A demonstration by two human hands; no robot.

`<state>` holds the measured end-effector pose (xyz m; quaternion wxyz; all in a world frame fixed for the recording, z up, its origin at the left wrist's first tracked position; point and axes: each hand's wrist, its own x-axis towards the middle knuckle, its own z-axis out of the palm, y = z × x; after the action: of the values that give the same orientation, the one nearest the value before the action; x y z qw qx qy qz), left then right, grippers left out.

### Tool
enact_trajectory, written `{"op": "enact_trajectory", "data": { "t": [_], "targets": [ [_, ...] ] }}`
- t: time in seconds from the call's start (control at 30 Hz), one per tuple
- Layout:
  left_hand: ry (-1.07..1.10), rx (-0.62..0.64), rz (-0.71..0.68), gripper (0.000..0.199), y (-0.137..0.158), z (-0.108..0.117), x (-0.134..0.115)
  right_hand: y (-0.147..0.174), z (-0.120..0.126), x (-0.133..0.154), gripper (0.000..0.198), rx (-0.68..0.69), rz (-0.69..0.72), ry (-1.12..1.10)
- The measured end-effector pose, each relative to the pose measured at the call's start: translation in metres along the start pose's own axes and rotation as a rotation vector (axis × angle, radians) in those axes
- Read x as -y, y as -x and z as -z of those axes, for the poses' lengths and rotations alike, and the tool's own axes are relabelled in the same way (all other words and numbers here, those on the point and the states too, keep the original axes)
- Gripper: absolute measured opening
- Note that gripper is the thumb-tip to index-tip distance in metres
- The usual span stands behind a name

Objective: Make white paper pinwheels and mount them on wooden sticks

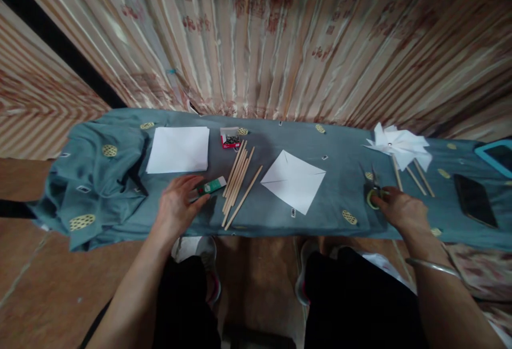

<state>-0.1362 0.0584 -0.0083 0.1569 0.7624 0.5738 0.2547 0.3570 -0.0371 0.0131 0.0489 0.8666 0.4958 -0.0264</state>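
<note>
My left hand point(179, 199) has its thumb and fingers closed around one end of a small green-and-white tube point(212, 185), lying on the cloth; its exact kind is unclear. Far to the right, my right hand point(402, 209) grips the yellowish handles of a pair of scissors point(375, 181), whose blades point away from me and stand slightly apart. Between the hands lies a square white paper point(295, 182) with slits running in from its corners. Several thin wooden sticks point(241, 178) rest in a loose bundle just right of the tube.
A stack of white paper point(178, 149) and a small red box of pins or similar bits point(230, 140) sit at the back left. White paper pinwheels point(400, 143) on sticks, a dark phone point(474, 200) and a blue-edged device point(496, 156) lie right. Bunched cloth point(100, 178) covers the left end.
</note>
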Motion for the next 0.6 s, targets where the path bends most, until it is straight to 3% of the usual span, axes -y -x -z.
{"op": "enact_trajectory", "data": {
  "t": [0.1, 0.23, 0.4, 0.53, 0.6],
  "targets": [
    [-0.018, 0.057, 0.028, 0.039, 0.006, 0.002, 0.011, 0.0, -0.001, -0.001, 0.054, 0.023, -0.042, 0.059],
    [-0.036, 0.042, 0.026, 0.032, 0.007, 0.0, 0.018, 0.012, 0.002, 0.008, 0.062, -0.136, -0.012, -0.011],
    [0.024, -0.027, 0.109, 0.038, 0.001, 0.002, 0.011, 0.036, 0.015, 0.058, 0.053, -0.348, 0.185, -0.301],
    [0.324, -0.03, 0.305, 0.044, -0.007, -0.003, -0.017, 0.05, 0.016, 0.118, 0.045, -0.196, 0.354, -0.707],
    [0.63, 0.027, 0.354, 0.054, -0.009, -0.013, -0.038, 0.056, 0.01, 0.145, 0.038, 0.062, 0.401, -1.045]
  ]
}}
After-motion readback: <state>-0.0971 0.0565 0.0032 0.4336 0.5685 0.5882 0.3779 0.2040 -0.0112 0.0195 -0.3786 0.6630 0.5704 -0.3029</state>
